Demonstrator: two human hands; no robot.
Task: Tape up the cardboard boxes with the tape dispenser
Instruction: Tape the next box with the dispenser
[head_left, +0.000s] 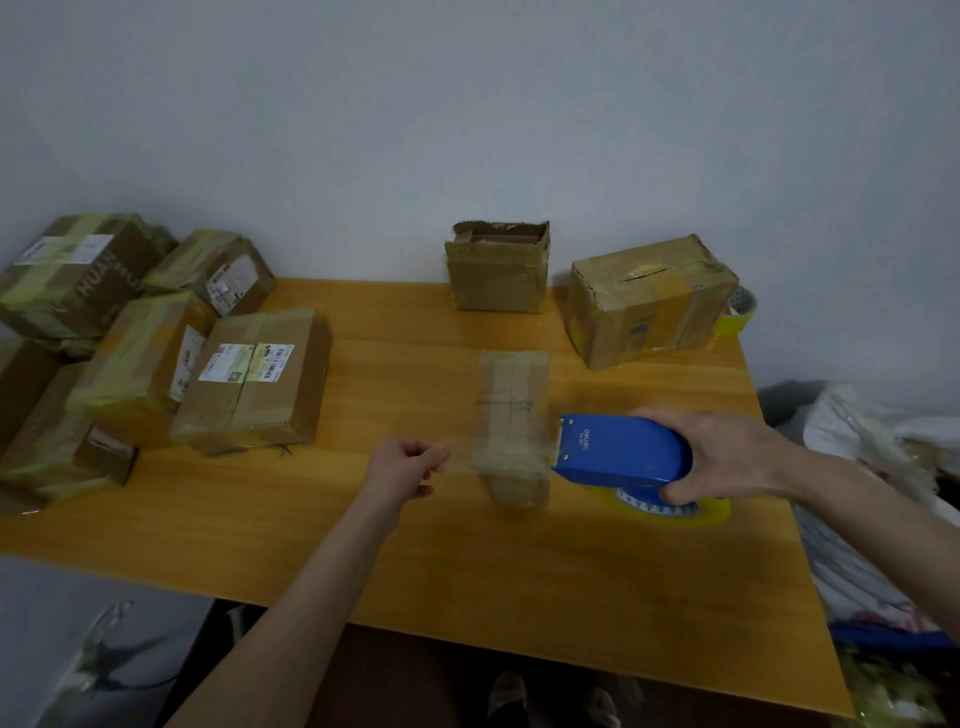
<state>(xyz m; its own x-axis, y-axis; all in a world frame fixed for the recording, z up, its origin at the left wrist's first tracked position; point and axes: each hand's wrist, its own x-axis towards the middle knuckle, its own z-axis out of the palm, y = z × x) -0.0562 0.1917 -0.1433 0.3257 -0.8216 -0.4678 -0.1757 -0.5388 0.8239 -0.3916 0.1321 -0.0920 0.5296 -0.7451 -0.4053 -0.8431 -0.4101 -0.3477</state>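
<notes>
An orange wooden bench (467, 561) stands against a pale grey wall (467, 104), part-way through a parcel-taping job. Nearest the camera, the left hand (410, 467) hovers over the middle of the bench with fingers curled and thumb against forefinger. Whether it pinches an end of clear tape cannot be told. The right hand (727, 452) grips the blue tape dispenser (623, 452) from above, its tape roll (670, 506) just under the palm and its cutting end just beside the small box (511, 426). That box sits between the two hands at the bench's centre. It is blurred, with a sheen that looks like fresh tape, so it appears to be the one in hand.

Along the left edge lies a pile of boxes (156, 338), banded in greenish-yellow tape and bearing shipping labels; these look finished. At the far edge stands an open-topped box (496, 270), flaps ragged and unsealed. Near the far right corner is a larger box (649, 301), already strapped but with a slit showing in its top seam. Both seem left to do. A spare yellow roll (740, 312) rests behind the larger box at that corner.
</notes>
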